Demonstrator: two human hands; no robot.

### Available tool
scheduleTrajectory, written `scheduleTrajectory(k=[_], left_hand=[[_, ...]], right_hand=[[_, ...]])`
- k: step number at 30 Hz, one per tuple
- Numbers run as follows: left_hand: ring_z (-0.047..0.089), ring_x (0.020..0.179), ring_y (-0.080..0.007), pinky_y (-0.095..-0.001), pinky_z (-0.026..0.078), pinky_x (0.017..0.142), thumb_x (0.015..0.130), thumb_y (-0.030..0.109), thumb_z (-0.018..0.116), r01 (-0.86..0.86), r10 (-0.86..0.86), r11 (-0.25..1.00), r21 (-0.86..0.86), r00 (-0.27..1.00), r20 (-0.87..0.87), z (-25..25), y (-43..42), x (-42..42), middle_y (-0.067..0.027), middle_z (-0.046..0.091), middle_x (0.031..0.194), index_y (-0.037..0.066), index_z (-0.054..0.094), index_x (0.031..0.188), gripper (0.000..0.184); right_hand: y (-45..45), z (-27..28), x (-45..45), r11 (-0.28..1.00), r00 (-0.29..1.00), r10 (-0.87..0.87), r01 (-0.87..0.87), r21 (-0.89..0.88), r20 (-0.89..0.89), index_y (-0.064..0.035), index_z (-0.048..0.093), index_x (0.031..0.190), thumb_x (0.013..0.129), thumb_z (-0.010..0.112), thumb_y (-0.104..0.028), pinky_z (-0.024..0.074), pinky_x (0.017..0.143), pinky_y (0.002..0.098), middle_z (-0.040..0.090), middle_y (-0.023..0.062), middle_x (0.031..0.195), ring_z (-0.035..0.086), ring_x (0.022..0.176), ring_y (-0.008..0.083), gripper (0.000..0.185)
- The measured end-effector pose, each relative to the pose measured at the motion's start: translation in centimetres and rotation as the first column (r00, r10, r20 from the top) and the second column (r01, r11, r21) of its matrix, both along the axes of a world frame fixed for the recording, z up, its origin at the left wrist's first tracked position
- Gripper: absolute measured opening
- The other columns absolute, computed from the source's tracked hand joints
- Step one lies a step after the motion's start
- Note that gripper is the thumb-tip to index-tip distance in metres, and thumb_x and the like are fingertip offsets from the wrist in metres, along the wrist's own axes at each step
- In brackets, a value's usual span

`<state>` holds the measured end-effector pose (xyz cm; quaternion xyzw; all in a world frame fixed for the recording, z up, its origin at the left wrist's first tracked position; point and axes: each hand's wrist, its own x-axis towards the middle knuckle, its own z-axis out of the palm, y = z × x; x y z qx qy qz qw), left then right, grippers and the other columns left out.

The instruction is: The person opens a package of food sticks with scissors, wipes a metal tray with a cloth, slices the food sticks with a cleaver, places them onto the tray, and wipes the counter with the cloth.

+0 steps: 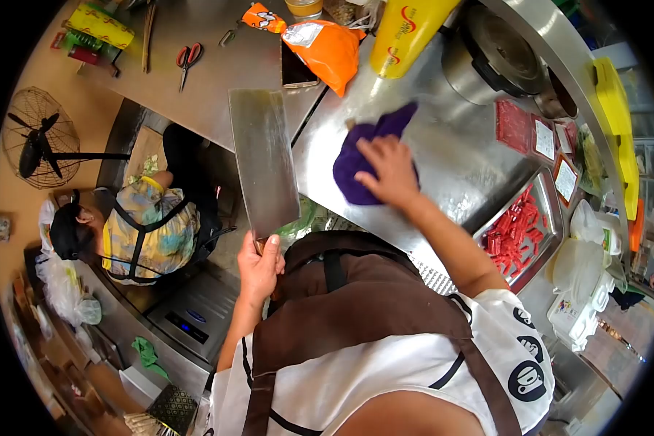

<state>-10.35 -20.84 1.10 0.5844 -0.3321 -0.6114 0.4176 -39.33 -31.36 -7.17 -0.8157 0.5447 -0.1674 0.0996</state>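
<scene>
My left hand (260, 266) is closed around the handle of a cleaver (263, 156). Its broad rectangular blade points away from me, over the edge of the steel counter. My right hand (391, 173) lies with spread fingers on top of a bunched purple cloth (350, 174), pressing it against the shiny counter (443, 156). One corner of the cloth sticks up beyond my fingers. To the right of my forearm, a metal tray (556, 240) holds cut red pieces (516, 232).
A lidded steel pot (490, 54), a yellow bag (407, 33) and an orange bag (323, 47) stand at the back. Red-handled scissors (189, 62) lie farther left. A person (152, 229) in a patterned shirt works at the left near a fan (40, 138). Red packets (516, 127) lie right.
</scene>
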Motion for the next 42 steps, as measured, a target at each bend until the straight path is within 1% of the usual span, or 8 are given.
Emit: scheduleTrajectory(k=[1,3,7,9,14,26,32,42], left_hand=[[0.037,0.044,-0.0073,-0.0244,0.037,0.041,0.097,0.011,0.053,-0.004,0.004,1.0,0.004,1.0,0.003,-0.1,-0.2,0.2,-0.0003,0.043,0.06,0.002,0.048,0.108,0.016],[0.038,0.044,-0.0074,-0.0245,0.037,0.041,0.097,0.012,0.054,-0.047,0.046,0.998,0.032,0.999,0.018,-0.4,0.1,0.3,-0.0006,0.044,0.061,0.002,0.048,0.108,0.017],[0.038,0.045,-0.0075,-0.0248,0.037,0.042,0.096,0.013,0.055,-0.081,0.082,0.994,0.077,0.997,-0.002,-0.3,-0.7,0.9,-0.001,0.045,0.062,0.002,0.048,0.107,0.017],[0.038,0.044,-0.0075,-0.0252,0.037,0.042,0.096,0.013,0.055,-0.063,0.062,0.997,0.036,0.998,0.013,0.2,-1.2,1.0,-0.0008,0.044,0.062,0.002,0.047,0.105,0.017],[0.033,0.046,-0.0071,-0.0228,0.033,0.042,0.097,0.013,0.052,-0.064,0.062,0.997,0.034,0.997,0.046,1.1,-0.7,1.5,0.0007,0.038,0.061,0.002,0.047,0.113,0.019],[0.034,0.045,-0.0078,-0.0238,0.033,0.041,0.097,0.009,0.05,-0.016,0.014,0.999,0.035,0.997,0.073,0.5,-1.5,1.9,-0.0004,0.04,0.061,0.003,0.047,0.115,0.019],[0.038,0.043,-0.0054,-0.0229,0.034,0.04,0.094,0.008,0.056,0.008,-0.012,0.999,0.049,0.998,0.064,0.0,-2.6,1.8,0.0015,0.045,0.06,0.002,0.049,0.108,0.017],[0.041,0.045,-0.0063,-0.0239,0.035,0.041,0.094,0.008,0.057,0.124,-0.119,0.983,0.133,0.992,-0.046,-0.2,-2.1,3.0,0.0007,0.045,0.059,0.002,0.048,0.107,0.017]], right_hand=[[1.4,0.3,1.8,0.985,0.996,0.091,-0.092,0.145,0.015,-0.0128,0.052,0.13,0.076,0.072,-0.032,0.0379,0.091,0.0458,0.057,0.0097,0.109,0.05,0.104,0.0313,0.061],[4.4,-1.1,4.0,0.963,0.956,0.26,-0.247,-0.104,0.137,-0.0137,0.056,0.122,0.077,0.07,-0.029,0.0389,0.08,0.0435,0.057,0.0072,0.097,0.051,0.095,0.0278,0.049],[-3.1,0.7,1.2,0.94,0.988,-0.081,0.121,0.318,-0.135,-0.0123,0.063,0.106,0.079,0.065,-0.031,0.0443,0.074,0.0469,0.062,0.0098,0.089,0.057,0.086,0.0312,0.033],[-8.3,-3.0,-3.5,0.921,0.942,-0.333,0.333,-0.203,0.039,-0.0116,0.064,0.105,0.082,0.064,-0.03,0.0456,0.076,0.0446,0.062,0.0112,0.09,0.057,0.086,0.031,0.03],[-14.1,-4.4,-5.9,0.798,0.863,-0.499,0.423,-0.428,-0.077,-0.011,0.063,0.104,0.084,0.063,-0.03,0.045,0.072,0.0441,0.06,0.0114,0.088,0.056,0.084,0.0312,0.027],[-0.1,-1.8,8.0,0.975,0.973,0.204,-0.193,-0.112,0.105,-0.0134,0.065,0.101,0.077,0.069,-0.029,0.0407,0.07,0.0392,0.056,0.0044,0.083,0.053,0.082,0.024,0.029],[-8.9,-3.8,-5.3,0.88,0.938,-0.345,0.335,-0.337,0.033,-0.0106,0.065,0.097,0.077,0.069,-0.026,0.0449,0.07,0.0437,0.059,0.0091,0.084,0.056,0.081,0.0305,0.026],[-4.7,-5.5,-16.5,0.644,0.711,-0.702,0.607,-0.467,-0.043,-0.0052,0.065,0.1,0.082,0.067,-0.027,0.047,0.074,0.0462,0.064,0.0159,0.086,0.059,0.084,0.0367,0.028]])
